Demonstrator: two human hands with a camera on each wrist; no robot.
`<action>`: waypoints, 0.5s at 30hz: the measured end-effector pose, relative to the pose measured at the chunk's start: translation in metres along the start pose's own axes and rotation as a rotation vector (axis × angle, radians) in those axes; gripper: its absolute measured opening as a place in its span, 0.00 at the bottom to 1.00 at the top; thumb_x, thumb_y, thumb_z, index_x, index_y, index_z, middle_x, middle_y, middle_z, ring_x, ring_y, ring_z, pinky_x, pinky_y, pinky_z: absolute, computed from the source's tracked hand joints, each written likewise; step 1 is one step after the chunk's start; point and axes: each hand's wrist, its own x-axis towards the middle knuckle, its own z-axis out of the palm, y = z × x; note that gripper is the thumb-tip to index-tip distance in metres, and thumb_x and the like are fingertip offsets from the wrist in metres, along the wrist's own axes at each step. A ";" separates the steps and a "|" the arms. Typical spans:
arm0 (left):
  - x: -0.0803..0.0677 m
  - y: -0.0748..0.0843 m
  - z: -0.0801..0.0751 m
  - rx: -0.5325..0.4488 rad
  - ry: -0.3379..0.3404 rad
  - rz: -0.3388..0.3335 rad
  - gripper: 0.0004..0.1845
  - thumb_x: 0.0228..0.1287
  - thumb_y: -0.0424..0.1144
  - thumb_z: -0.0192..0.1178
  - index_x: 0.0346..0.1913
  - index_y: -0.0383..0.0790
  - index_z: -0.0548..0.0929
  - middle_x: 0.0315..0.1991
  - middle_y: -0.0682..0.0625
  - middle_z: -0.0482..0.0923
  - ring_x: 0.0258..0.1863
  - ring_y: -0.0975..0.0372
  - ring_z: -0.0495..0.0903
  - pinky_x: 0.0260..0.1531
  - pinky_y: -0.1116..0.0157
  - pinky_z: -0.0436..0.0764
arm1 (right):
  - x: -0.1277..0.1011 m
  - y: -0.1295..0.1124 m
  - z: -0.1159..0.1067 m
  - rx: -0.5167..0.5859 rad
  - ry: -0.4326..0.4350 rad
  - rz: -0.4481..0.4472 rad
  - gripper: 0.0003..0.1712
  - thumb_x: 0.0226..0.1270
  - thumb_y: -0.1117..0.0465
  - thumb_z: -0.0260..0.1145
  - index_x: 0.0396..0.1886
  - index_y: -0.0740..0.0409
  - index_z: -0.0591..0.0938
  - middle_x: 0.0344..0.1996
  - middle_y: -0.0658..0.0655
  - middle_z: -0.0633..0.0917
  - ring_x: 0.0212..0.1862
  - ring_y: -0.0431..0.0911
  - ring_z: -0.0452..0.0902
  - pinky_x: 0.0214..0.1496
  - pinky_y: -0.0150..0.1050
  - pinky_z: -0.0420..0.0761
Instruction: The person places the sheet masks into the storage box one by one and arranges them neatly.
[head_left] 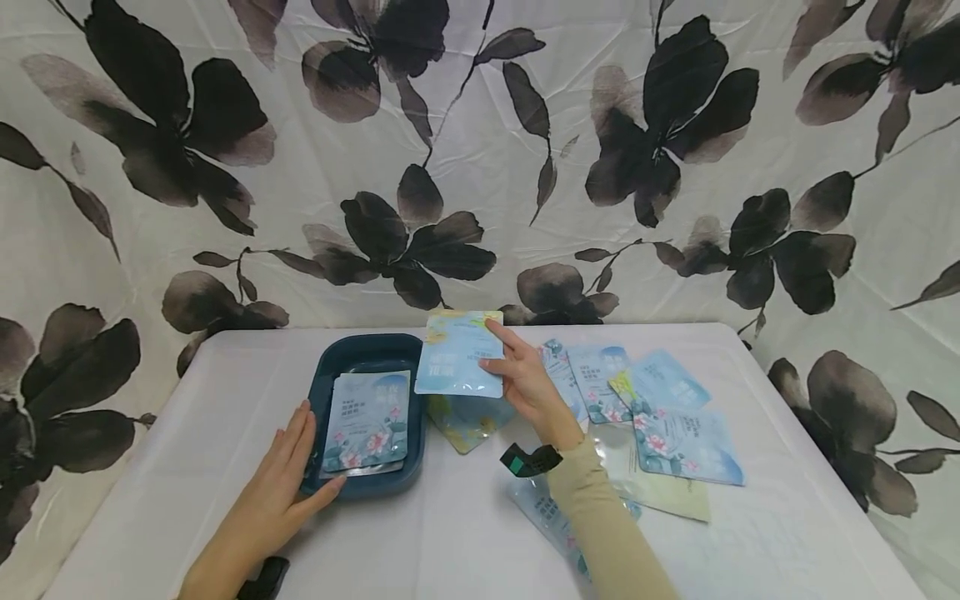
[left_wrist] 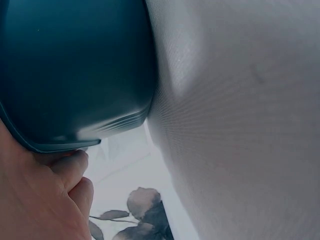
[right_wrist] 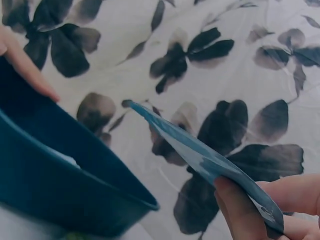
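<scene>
My right hand (head_left: pixel 534 383) pinches a light blue sachet (head_left: pixel 459 354) by its right edge, thumb on one face and fingers on the other. The sachet is up beside the right rim of a dark blue tray (head_left: pixel 321 392); the right wrist view shows this sachet (right_wrist: pixel 200 155) edge-on near the tray wall (right_wrist: pixel 60 195). Inside the tray lie flower-printed sachets (head_left: pixel 367 421), stacked. My left hand (head_left: pixel 272 485) rests with extended fingers along the tray's left rim, thumb at the near left corner. In the left wrist view its fingers (left_wrist: pixel 72 170) touch the rim.
To the right lie several scattered sachets, among them a flower-printed one (head_left: pixel 690 446), a plain blue one (head_left: pixel 671 379) and a pale green one (head_left: pixel 675 496). A yellow-patterned sachet (head_left: pixel 465 421) lies right of the tray. Behind the white table (head_left: pixel 450 542) hangs a floral cloth (head_left: pixel 480 150).
</scene>
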 end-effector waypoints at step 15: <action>-0.001 0.000 0.001 0.008 -0.004 -0.014 0.54 0.64 0.53 0.65 0.78 0.31 0.43 0.80 0.45 0.32 0.78 0.51 0.39 0.75 0.55 0.36 | 0.008 0.021 0.045 0.071 -0.109 0.044 0.44 0.65 0.84 0.43 0.80 0.62 0.49 0.78 0.62 0.49 0.77 0.57 0.48 0.69 0.43 0.68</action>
